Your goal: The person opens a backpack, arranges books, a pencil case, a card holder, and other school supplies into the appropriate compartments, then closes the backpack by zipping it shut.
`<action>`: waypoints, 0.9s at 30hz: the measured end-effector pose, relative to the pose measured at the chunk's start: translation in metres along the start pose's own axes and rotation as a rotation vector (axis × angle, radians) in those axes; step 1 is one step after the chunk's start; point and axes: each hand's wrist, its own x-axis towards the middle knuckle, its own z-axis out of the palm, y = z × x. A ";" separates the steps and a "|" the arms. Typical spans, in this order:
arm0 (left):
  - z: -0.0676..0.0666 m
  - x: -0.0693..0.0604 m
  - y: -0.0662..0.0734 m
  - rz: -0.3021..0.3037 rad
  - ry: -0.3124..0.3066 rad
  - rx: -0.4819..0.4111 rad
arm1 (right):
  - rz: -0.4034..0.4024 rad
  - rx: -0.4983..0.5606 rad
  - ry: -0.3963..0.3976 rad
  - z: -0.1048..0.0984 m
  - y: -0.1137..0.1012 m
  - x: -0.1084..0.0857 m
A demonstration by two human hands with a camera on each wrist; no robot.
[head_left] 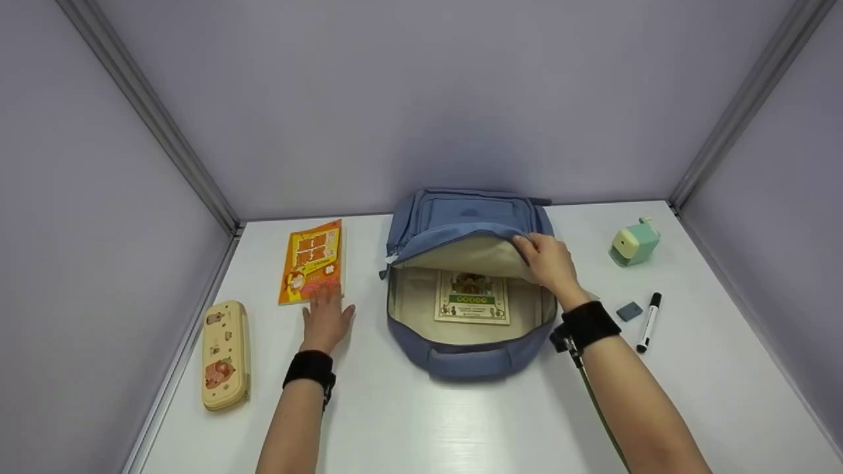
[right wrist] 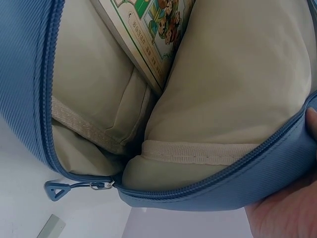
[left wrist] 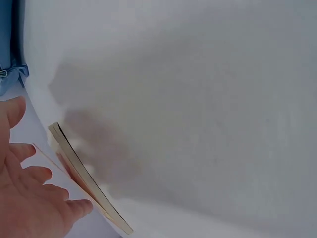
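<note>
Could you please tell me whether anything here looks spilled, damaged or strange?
I see nothing spilled or damaged. Only the orange book looks slightly odd: in the left wrist view, it gapes a little beside the left hand instead of lying flatly closed.

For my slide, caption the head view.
Right hand holds open a backpack with a cream book inside; left hand at the near end of an orange book.

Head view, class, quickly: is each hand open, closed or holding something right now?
Left hand: open, fingers at the near end of the orange book.
Right hand: holding the blue backpack flap.
</note>
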 end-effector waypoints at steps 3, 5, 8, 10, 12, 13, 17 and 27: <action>0.001 -0.001 0.000 0.000 -0.042 0.037 | -0.006 0.005 0.003 0.000 0.000 0.001; 0.001 -0.002 -0.001 -0.002 -0.063 0.053 | -0.006 0.009 0.001 0.000 -0.001 0.001; 0.002 -0.003 -0.001 -0.007 -0.084 0.062 | -0.005 0.014 0.001 -0.001 -0.001 0.001; 0.002 -0.004 -0.001 -0.001 -0.092 0.060 | -0.003 0.010 0.000 -0.001 0.000 0.001; 0.002 -0.006 0.000 0.007 -0.096 0.058 | 0.001 0.009 0.001 -0.001 0.001 0.001; 0.002 -0.007 0.001 0.014 -0.095 0.057 | 0.002 0.007 0.001 -0.001 0.001 0.001; 0.002 -0.017 0.005 0.062 -0.081 0.073 | 0.004 0.008 0.004 -0.001 0.001 0.000; 0.004 -0.062 0.021 0.178 -0.016 0.049 | 0.004 -0.005 -0.018 0.000 0.000 -0.001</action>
